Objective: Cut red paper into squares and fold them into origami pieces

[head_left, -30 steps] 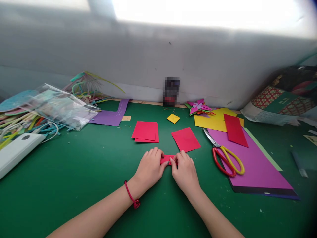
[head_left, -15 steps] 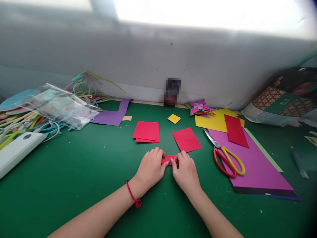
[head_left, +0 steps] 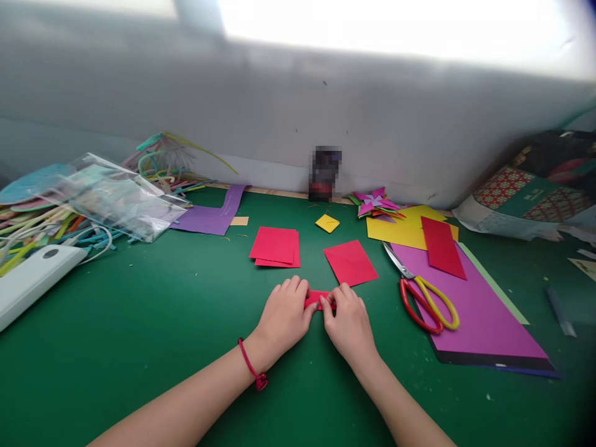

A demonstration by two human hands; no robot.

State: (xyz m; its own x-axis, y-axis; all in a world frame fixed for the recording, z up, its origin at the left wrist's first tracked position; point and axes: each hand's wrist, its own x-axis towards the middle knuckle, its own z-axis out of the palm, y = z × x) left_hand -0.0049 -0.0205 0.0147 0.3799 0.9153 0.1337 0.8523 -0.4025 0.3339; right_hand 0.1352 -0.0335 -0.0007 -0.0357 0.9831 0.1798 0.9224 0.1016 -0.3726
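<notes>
Between my two hands lies a folded piece of red paper (head_left: pixel 317 298), low on the green tabletop. My left hand (head_left: pixel 285 310) pinches its left end, thumb at the near edge and fingers curled over the top. At the right end, my right hand (head_left: pixel 348 318) grips it the same way, and the thumbs almost meet. My fingers cover both ends of the paper. Just beyond them are a small stack of red paper squares (head_left: pixel 274 244) on the left and a single red square (head_left: pixel 351 262) on the right.
Scissors (head_left: pixel 424 292) rest on purple sheets (head_left: pixel 484 323) at right. Behind lie yellow paper (head_left: pixel 391 228), a red strip (head_left: pixel 442 247), folded paper stars (head_left: pixel 378 202) and a small yellow folded square (head_left: pixel 327 223). Leftward are a clear plastic bag (head_left: pixel 125 198) and a white device (head_left: pixel 41 279).
My hands keep the same pinch on the red paper, with almost no movement. The view has shifted very slightly.
</notes>
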